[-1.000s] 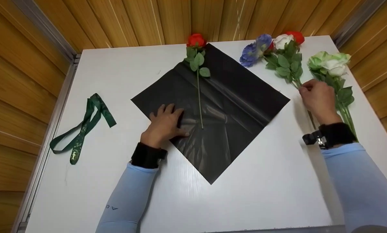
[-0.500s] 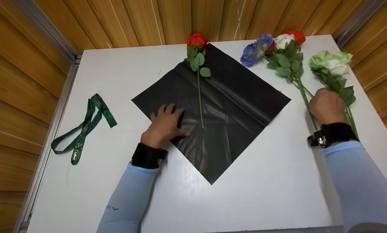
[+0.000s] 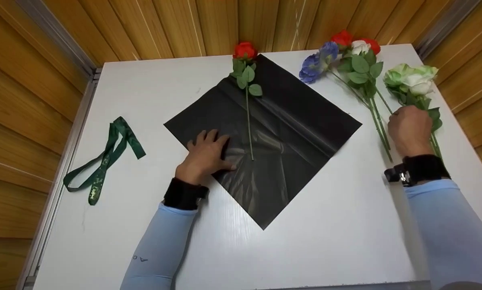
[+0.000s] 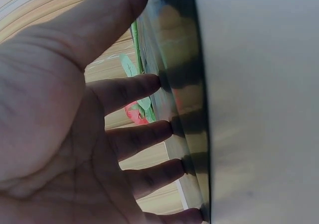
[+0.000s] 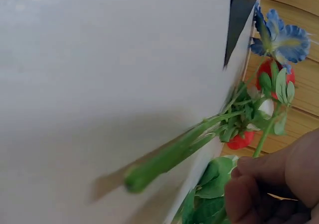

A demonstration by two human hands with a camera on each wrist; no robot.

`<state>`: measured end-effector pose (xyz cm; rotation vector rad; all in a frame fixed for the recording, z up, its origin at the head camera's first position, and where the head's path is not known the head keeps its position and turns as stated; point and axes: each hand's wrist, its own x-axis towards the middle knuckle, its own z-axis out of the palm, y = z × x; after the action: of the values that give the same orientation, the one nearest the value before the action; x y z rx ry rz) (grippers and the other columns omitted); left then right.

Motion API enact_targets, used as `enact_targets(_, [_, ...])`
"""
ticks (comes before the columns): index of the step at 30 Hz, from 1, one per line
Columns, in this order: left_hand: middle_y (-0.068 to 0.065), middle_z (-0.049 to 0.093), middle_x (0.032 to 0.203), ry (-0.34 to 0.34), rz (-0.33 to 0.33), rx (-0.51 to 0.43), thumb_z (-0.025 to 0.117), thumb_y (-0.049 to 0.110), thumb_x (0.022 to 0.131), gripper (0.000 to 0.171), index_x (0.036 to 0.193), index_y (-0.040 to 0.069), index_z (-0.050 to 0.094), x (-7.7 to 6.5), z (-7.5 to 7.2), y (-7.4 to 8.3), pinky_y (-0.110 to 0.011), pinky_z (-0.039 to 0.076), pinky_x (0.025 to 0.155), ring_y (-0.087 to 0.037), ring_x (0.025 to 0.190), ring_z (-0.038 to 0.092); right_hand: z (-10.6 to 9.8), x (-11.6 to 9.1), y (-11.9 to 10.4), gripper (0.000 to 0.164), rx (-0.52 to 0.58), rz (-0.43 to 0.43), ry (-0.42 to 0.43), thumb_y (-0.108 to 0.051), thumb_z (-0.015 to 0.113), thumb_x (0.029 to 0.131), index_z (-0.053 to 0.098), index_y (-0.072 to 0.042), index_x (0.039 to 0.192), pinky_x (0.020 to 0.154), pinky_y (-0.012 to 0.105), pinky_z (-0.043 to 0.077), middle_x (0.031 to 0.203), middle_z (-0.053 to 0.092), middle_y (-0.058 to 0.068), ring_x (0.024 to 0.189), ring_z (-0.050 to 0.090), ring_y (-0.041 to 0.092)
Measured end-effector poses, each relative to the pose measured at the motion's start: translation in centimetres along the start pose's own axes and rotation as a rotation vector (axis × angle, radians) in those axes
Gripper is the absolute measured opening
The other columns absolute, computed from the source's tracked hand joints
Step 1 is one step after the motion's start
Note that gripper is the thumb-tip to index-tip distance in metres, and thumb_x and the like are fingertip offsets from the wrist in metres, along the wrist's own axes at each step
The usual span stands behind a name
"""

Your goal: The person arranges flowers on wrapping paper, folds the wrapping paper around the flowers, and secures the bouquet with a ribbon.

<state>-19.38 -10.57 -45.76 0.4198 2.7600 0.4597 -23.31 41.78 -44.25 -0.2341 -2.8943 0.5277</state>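
Observation:
My left hand (image 3: 206,155) rests with spread fingers on the left edge of a black wrapping sheet (image 3: 305,117). A single red rose (image 3: 245,50) lies on that sheet, its stem pointing toward me. At the right, my right hand (image 3: 410,129) pinches the stem of another red rose (image 3: 341,38). In the right wrist view that stem (image 5: 266,137) rises from the thumb and fingertip. Beside it lie a blue flower (image 3: 313,66), a white rose (image 3: 360,47) and a further red flower (image 3: 373,45), stems together. My right hand partly covers the stems of green-white flowers (image 3: 416,78).
A dark green ribbon (image 3: 104,161) lies looped on the left of the white table (image 3: 325,233). Wooden panel walls (image 3: 216,24) stand behind the table and at both sides.
My right hand has moved right from the flower stems and now draws a red rose's stem, whose head and leaves have lifted and shifted over the white rose. The left hand stays put.

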Motion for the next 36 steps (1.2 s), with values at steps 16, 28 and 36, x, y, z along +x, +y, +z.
enact_targets(16, [-0.022,0.029,0.170,-0.042,0.010,-0.024,0.083,0.057,0.086,0.096,0.163,0.017,0.042,0.3,-0.7,0.1,-0.078,0.025,0.116,-0.051,0.157,0.020,2.1,-1.5,-12.2,0.027,0.475,0.044,0.051,-0.014,0.068,0.103,0.074,0.006,0.118,0.050,0.012,0.052,0.103,0.076,0.030,0.052,0.057,-0.012])
enact_targets(28, [-0.018,0.029,0.171,0.006,0.039,-0.045,0.084,0.055,0.086,0.095,0.163,0.017,0.042,2.0,-1.3,0.6,-0.075,0.019,0.121,-0.044,0.161,0.018,8.4,-3.6,-22.8,0.017,0.600,-0.050,-0.243,-0.014,0.070,0.102,0.077,-0.001,0.108,0.056,0.024,0.059,0.090,0.078,0.015,0.073,0.075,0.025])
enact_targets(36, [-0.015,0.018,0.176,-0.078,0.000,-0.048,0.083,0.055,0.088,0.101,0.168,0.022,0.030,3.1,-0.6,1.1,-0.079,0.011,0.121,-0.046,0.163,0.005,11.0,-3.4,-24.7,0.017,0.560,-0.044,-0.320,-0.014,0.069,0.102,0.079,0.000,0.104,0.055,0.025,0.058,0.087,0.077,0.015,0.069,0.074,0.024])
